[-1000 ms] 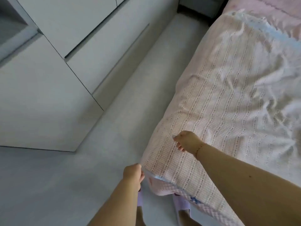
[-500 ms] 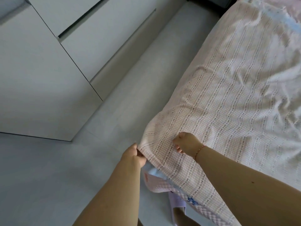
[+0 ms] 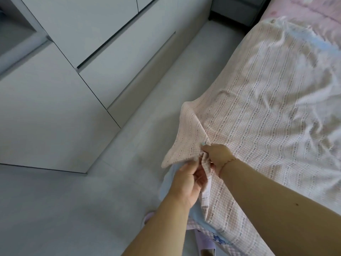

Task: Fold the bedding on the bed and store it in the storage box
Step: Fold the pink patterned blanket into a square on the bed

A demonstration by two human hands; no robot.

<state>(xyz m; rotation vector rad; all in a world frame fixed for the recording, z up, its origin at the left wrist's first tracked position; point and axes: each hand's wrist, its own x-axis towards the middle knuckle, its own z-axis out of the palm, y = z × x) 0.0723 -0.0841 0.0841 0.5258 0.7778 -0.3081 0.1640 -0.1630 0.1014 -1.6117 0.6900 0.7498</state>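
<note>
A pink checked blanket [image 3: 267, 100] with a pale blue underside lies crumpled over the bed on the right. Its near left corner [image 3: 184, 137] is lifted off the bed and stands up as a pointed flap. My left hand [image 3: 186, 183] grips the blanket's edge just below that flap, fingers curled around the cloth. My right hand [image 3: 217, 154] pinches the same corner from the bed side, right beside the left hand. No storage box is in view.
White wardrobe doors and drawers [image 3: 77, 74] fill the left side. A strip of grey floor [image 3: 129, 163] runs between wardrobe and bed. A dark nightstand [image 3: 238, 10] stands at the far end. Purple slippers [image 3: 204, 242] show below my arms. A pink floral sheet [image 3: 313, 10] lies at the bed's head.
Both hands have pulled the blanket's corner up off the bed edge and come together on it. The corner now stands as a raised flap, showing the blue underside.
</note>
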